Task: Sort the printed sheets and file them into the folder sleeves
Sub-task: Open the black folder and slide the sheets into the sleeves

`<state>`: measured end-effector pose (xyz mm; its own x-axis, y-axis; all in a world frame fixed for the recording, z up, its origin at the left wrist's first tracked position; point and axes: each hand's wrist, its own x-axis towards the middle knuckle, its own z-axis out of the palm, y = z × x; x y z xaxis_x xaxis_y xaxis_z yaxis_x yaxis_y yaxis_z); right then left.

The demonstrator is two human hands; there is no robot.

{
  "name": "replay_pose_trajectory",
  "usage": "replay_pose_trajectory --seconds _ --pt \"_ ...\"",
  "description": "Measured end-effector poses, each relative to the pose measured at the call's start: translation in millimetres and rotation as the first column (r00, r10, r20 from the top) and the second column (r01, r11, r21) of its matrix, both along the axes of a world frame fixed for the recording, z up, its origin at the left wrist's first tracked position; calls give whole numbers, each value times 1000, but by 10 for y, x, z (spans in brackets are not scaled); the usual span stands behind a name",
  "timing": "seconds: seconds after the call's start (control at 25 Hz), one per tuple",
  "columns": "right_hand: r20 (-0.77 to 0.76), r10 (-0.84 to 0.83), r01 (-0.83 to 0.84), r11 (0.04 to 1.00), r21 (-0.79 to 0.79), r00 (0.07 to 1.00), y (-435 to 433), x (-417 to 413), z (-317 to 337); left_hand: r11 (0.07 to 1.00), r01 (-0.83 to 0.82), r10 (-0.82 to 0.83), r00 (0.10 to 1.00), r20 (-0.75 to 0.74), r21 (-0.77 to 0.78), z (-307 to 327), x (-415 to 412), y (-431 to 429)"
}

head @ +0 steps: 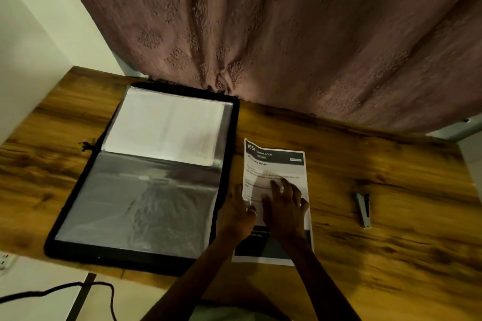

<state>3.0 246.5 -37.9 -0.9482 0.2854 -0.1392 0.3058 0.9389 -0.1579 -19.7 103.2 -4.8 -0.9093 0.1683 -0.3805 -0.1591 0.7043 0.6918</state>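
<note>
Right hand fingers splayed flat on printed sheet, centre-right; left hand at its left edge, grip unclear.

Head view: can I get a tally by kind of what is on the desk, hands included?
Folder: 1
Pile of printed sheets: 1 (sheets within cannot be counted)
White sheet in the upper sleeve: 1
Stapler-like tool: 1
Hands: 2, the left hand and the right hand
Total: 6
</note>
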Motion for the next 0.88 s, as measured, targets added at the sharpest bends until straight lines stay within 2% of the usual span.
replay_pose_trajectory --seconds 0.12,0.2,0.32,0.44,0.56,0.64,0.72,0.8,0.88 --pt "-54 -20 16 996 -82 998 12 -12 84 994 108 -108 992 -68 -3 124 153 -74" --pt "-197 11 -31 995 -95 980 54 -46 226 976 193 -203 974 -99 -99 236 19 -144" --pt "-347 259 -263 964 37 901 81 -134 611 909 360 -383 920 -78 -210 476 -333 -187" --pt "-296 482 -439 875 204 824 78 -260 843 848 449 -491 866 -97 -281 663 -647 -183" --pt "-226 508 -436 847 303 831 99 -367 826 794 483 -568 806 -168 -369 731 -825 -185" --pt "-255 483 -388 854 346 837 144 -437 827 781 460 -570 800 -184 -422 712 -888 -235" --pt "-233 439 -353 875 332 868 214 -508 849 802 346 -511 819 -260 -486 607 -892 -345" --pt "-152 391 -355 910 215 908 331 -580 807 845 162 -402 821 -406 -509 486 -784 -454" --pt "-82 338 -335 941 48 937 468 -627 718 911 19 -226 859 -460 -412 367 -514 -507"
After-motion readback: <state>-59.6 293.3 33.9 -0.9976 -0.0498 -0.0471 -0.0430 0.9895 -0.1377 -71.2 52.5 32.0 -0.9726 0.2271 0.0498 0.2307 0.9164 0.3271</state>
